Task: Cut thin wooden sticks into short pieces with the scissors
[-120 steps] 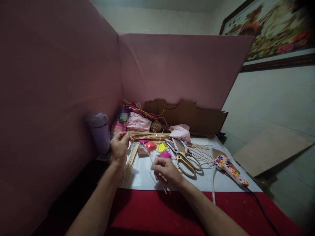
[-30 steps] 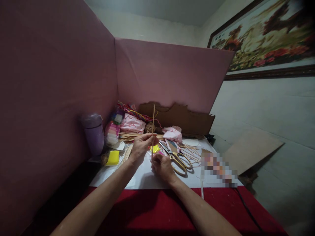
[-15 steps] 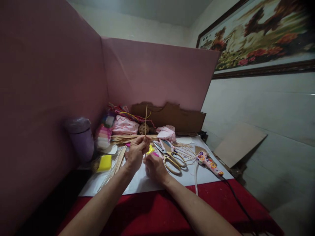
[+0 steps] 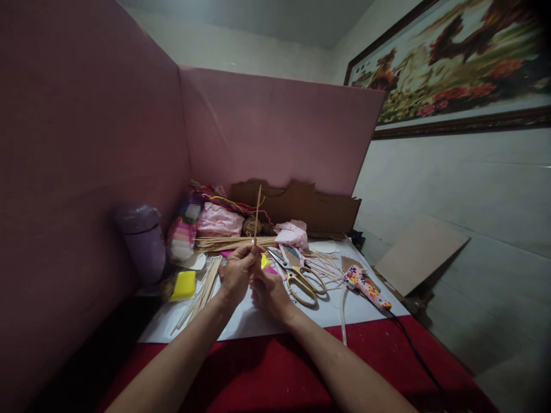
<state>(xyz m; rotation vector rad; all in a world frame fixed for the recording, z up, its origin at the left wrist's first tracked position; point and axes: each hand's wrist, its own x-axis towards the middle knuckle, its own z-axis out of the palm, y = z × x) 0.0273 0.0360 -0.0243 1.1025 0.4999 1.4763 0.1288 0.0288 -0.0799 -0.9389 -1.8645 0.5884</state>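
Scissors with gold handles and steel blades (image 4: 296, 271): flat on a thin white sheet (image 4: 327, 312); right of them, a flower-patterned glue gun (image 4: 365, 287).
Sticks of thin pale wood (image 4: 210, 284): bundled at left, near a flat yellow block (image 4: 184, 285).
Cardboard, brown and ragged-edged (image 4: 301, 209): along the back, before a pink panel (image 4: 275, 126).
Left hand (image 4: 239, 271): thumb and fingertips pinched together on one slim tan wooden stick (image 4: 257, 212), nearly upright above them.
Right hand (image 4: 272, 293): just below, partly hidden; its hold cannot be told.

Dim, uneven light | faint glow on ceiling (image 4: 258, 26) | soft shadow across red cloth (image 4: 267, 373) | edges stretched, upper-right corner blackened
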